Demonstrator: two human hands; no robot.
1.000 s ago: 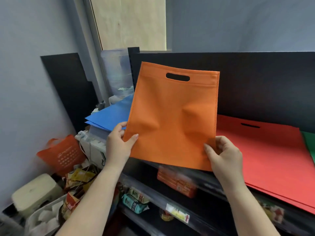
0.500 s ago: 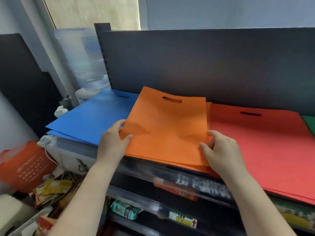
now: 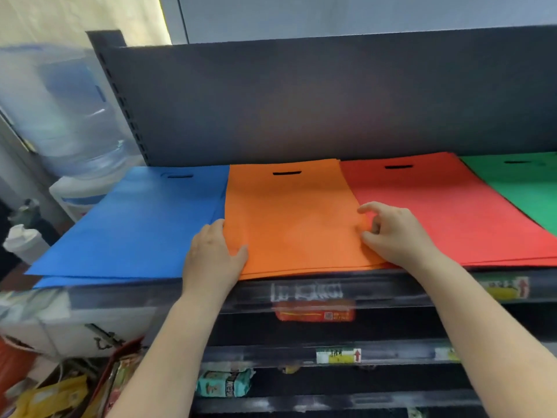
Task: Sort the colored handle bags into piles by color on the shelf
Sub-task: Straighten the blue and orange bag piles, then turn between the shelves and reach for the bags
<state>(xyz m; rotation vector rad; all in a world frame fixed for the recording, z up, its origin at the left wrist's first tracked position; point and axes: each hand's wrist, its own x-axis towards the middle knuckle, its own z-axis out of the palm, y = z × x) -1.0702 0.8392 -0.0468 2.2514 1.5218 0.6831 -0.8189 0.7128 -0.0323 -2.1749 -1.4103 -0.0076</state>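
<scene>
An orange handle bag [image 3: 295,224] lies flat on top of the orange pile on the shelf [image 3: 407,292], its cut-out handle toward the back. A blue pile [image 3: 135,224] lies to its left, a red pile [image 3: 446,212] to its right, and a green pile [image 3: 527,191] at the far right. My left hand [image 3: 211,254] grips the orange bag's left edge, thumb on top. My right hand [image 3: 394,233] rests at the bag's right edge over the red border, with its fingers curled and apart.
A dark back panel [image 3: 301,101] rises behind the piles. A large water bottle [image 3: 60,110] on a dispenser stands left of the shelf, with a white bottle [image 3: 24,242] below it. Lower shelves hold snack packs [image 3: 224,384], and packets lie on the floor at the left.
The orange bag was held upright in front of the shelf, then came down flat onto the orange pile. My right hand's fingers have loosened at its edge.
</scene>
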